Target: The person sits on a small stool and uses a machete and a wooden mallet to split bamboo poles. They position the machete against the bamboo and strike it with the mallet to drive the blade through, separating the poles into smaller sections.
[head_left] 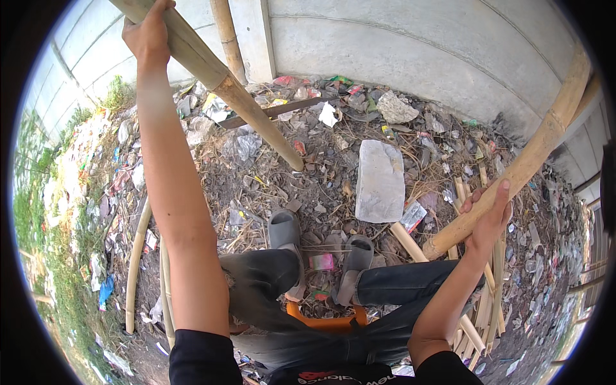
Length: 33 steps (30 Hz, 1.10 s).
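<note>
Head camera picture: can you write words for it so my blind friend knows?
The left hand grips a slanting bamboo pole, while the right hand holds a second pole. Between them, a pale block lies on rubbish-strewn dirt, near two grey slippers, with a concrete wall behind.

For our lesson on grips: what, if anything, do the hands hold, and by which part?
The left hand grips a bamboo pole by its upper part in view; the right hand holds a second bamboo pole near its lower end.
</note>
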Tool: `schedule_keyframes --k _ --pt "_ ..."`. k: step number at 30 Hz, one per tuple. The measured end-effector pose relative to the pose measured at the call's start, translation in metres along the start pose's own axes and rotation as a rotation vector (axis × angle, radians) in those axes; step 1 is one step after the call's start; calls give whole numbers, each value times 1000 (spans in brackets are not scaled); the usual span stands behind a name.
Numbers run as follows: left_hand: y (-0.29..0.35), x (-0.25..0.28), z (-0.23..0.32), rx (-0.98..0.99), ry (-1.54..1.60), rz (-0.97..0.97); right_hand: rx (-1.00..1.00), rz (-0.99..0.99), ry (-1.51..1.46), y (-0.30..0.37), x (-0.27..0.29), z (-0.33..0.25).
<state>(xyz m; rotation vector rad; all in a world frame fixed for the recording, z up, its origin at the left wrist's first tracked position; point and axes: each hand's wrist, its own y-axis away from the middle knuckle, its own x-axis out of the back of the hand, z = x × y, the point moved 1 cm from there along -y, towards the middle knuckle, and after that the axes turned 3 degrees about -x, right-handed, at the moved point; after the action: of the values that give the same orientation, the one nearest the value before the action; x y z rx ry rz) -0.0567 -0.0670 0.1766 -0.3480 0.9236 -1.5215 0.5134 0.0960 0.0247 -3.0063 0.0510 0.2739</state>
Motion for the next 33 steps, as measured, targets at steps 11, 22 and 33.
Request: schedule_keyframes --k 11,22,33 --pt "-14 99 -34 69 77 184 -793 -284 -409 5 33 98" --pt "0 51 -21 44 134 40 -1225 -1068 -252 110 -42 47" --pt "-11 105 -31 53 79 176 -758 -221 -346 49 7 75"
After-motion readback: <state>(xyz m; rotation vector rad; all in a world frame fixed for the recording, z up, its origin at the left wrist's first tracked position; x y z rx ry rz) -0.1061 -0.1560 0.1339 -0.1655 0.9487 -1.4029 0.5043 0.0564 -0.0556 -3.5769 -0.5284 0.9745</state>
